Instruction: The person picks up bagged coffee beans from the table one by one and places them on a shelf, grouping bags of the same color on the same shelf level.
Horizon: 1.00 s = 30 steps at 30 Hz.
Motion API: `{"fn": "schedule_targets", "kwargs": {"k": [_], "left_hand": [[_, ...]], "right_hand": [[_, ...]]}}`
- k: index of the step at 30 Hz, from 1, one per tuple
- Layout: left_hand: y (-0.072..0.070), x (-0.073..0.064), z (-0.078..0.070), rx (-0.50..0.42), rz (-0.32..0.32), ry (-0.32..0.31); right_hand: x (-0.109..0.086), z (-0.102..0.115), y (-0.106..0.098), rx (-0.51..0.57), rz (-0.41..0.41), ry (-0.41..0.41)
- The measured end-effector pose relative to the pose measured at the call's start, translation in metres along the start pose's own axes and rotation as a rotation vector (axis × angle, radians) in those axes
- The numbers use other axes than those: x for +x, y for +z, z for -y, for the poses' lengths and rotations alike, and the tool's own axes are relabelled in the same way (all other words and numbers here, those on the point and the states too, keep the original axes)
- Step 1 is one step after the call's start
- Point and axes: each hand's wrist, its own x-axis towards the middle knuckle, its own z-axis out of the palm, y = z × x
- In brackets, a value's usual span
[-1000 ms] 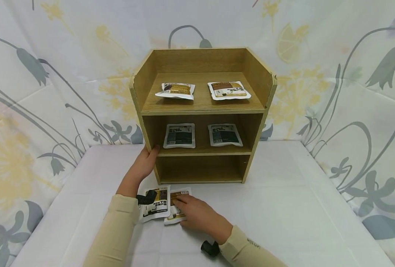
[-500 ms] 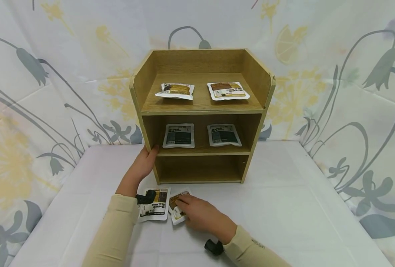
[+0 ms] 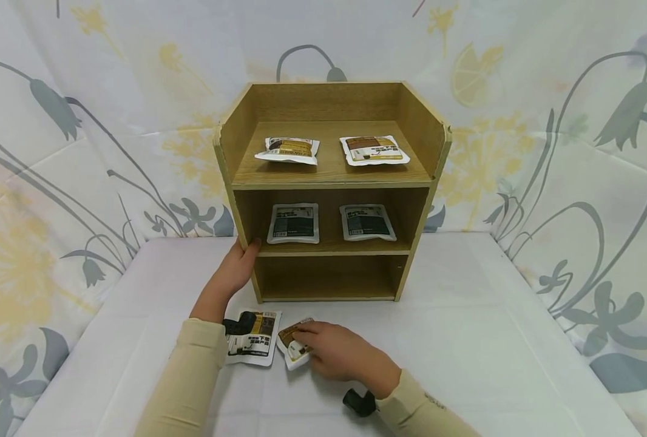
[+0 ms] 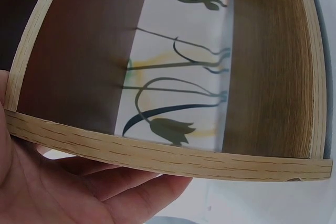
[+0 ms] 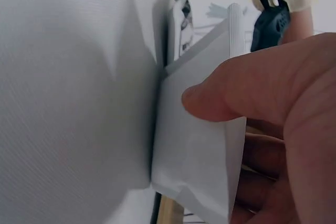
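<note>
My left hand (image 3: 238, 267) holds the left side panel of a small wooden shelf (image 3: 331, 184). In the left wrist view its fingers lie along the panel's outer face, with part of the thumb at the front edge. My right hand (image 3: 345, 353) pinches a white packet (image 3: 294, 347) with a brown and yellow print. The right wrist view shows the thumb on the packet's plain white back (image 5: 191, 129), tilted up from the tabletop; the other fingers are partly hidden behind it. Just left of it, a similar packet (image 3: 257, 349) lies flat, partly covered by the left wrist camera.
Two brown-printed packets, one left (image 3: 289, 150) and one right (image 3: 374, 150), lie on the top tier. Two green-printed packets, left (image 3: 294, 223) and right (image 3: 367, 222), occupy the middle tier. A white cloth (image 3: 493, 340) covers the table; a floral cloth (image 3: 520, 152) hangs behind.
The right hand has drawn its packet slightly right, turned it and tilted it up, apart from the neighbouring packet, which has shifted slightly. The left hand stays on the shelf.
</note>
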Motion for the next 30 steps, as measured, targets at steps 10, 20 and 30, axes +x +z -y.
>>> {"fn": "schedule_targets", "kwargs": {"k": [10,20,30], "left_hand": [[0.000,-0.001,-0.001,-0.002,0.000,-0.001],[0.000,-0.003,-0.001,-0.004,-0.006,-0.006],[0.000,-0.002,-0.002,-0.005,0.007,0.003]], "right_hand": [[-0.004,-0.007,-0.008,0.016,-0.108,-0.058],[-0.005,-0.010,-0.012,0.005,-0.196,-0.063],[-0.005,-0.010,-0.020,0.023,-0.272,-0.073]]}}
